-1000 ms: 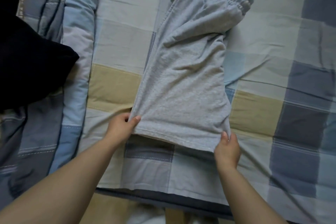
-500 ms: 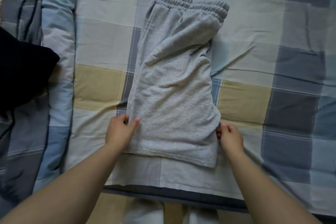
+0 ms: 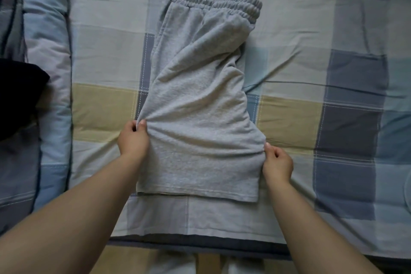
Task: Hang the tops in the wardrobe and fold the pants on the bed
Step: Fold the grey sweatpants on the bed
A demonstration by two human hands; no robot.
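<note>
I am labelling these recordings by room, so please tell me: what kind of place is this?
Most likely a bedroom. Grey pants lie on a bed with a checked sheet, a quilt lies at its left edge, and both hands pinch the pants' sides.

Left grip (image 3: 133,138) and right grip (image 3: 277,162) each pinch cloth, forearms extended.

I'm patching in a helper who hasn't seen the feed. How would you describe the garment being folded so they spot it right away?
Look at the checked bedsheet that fills the view: the grey pants lie on its middle, elastic waistband at the far end, hem nearest the person. The left hand and right hand pinch their side edges. Unlike the black garment at the left edge, they are pale grey and laid flat.
</note>
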